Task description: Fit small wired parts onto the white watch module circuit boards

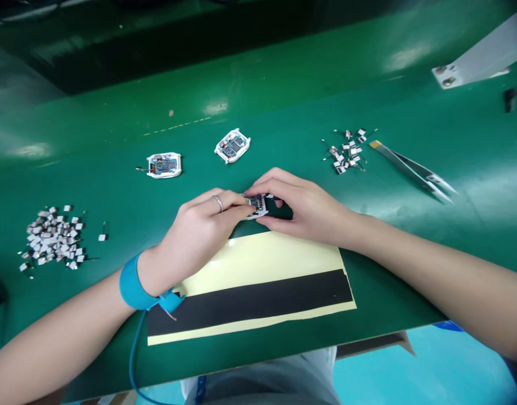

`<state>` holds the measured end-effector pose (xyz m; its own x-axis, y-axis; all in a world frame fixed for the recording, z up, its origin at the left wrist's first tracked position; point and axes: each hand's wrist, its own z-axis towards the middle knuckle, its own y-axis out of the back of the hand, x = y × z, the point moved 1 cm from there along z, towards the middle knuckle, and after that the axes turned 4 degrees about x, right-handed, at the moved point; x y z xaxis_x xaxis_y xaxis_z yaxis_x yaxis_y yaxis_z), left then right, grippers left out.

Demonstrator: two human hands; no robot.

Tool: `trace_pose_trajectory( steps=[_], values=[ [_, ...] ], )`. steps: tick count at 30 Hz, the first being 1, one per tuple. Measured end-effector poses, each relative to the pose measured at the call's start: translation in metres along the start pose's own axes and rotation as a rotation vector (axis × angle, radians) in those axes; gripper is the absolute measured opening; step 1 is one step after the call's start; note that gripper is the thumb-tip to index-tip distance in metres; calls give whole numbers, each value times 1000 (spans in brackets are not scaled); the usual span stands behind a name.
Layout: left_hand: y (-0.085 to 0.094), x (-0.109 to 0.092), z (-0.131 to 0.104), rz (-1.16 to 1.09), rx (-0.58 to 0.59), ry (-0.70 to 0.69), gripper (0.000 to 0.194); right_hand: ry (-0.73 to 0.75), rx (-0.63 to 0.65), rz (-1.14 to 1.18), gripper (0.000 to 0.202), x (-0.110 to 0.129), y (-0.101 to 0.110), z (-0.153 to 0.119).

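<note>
Between both hands, just above the yellow sheet, is a small white watch case (258, 209) with a circuit board showing inside. My left hand (207, 222), with a ring and a blue wrist strap (134, 284), has its fingers closed on the case's left side and its thumb on the board. My right hand (302, 208) grips the case from the right, thumb at the lower edge and fingers at the upper edge. Two similar white watch cases with exposed boards, one left (164, 165) and one in the middle (233, 146), lie beyond my hands.
A large heap of small white-and-black parts with leads (53, 239) lies at left, and a smaller group (346, 152) at right. Beside that group rest metal tweezers (410, 169). A yellow sheet with a black strip (258, 301) lies near the green table's (283, 349) front edge.
</note>
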<state>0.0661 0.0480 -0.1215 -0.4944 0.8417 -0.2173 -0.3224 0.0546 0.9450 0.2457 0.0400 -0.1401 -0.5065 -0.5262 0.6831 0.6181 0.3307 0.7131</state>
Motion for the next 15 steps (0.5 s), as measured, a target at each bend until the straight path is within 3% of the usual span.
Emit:
trace_pose_trajectory(
  steps=[8,15],
  values=[
    [-4,-3,5,-58,136,117,22,2,16,-19,24,-1,1,0],
    [-2,-6,5,-61,142,142,24,2,32,-35,23,-1,1,-1]
  ],
)
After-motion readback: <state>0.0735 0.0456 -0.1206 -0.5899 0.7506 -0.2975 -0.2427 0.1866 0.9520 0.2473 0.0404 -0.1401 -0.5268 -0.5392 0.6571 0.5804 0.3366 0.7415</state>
